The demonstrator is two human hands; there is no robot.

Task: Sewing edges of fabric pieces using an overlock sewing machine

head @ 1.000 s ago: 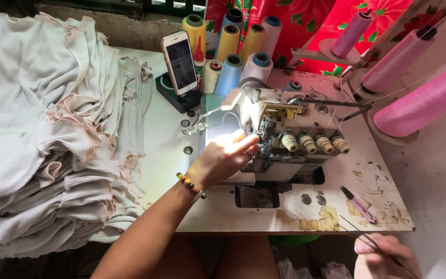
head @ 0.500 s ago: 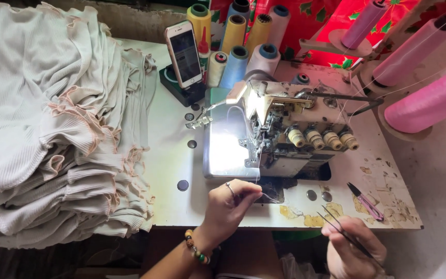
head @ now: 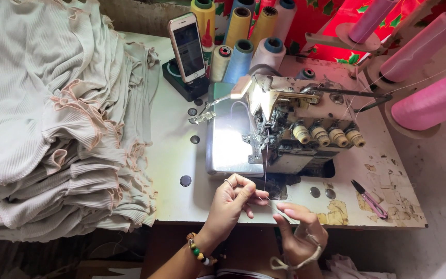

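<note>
- Your left hand (head: 233, 199) is pinching the thin pale thread (head: 266, 165) at the front edge of the overlock machine (head: 290, 129), thumb and forefinger closed on it, the other fingers loosely curled.
- Your right hand (head: 298, 230) sits just in front of the machine and lower down, fingertips nipped on the same thread, with a bit of cord looped round the wrist.
- The thread itself runs straight down from the machine's needle area to your fingers, so it's off the front of the machine, between both hands.
- I'd say keep it lightly taut. If it goes slack it'll likely tangle, and a hard yank could snap it or pull it out of the guides.
- Probably best to work close to the machine's lamp-lit plate, because that thread is barely visible against the table (head: 181, 155).
- The snips (head: 370, 199) are lying to the right of the machine, within easy reach.
- Compared with a second ago, your left hand has come off the machine's plate and dropped to its front edge, and your right hand has moved up from the lower corner to meet it.
- The stack of ribbed cloth (head: 52, 129) left of the machine hasn't moved.
</note>
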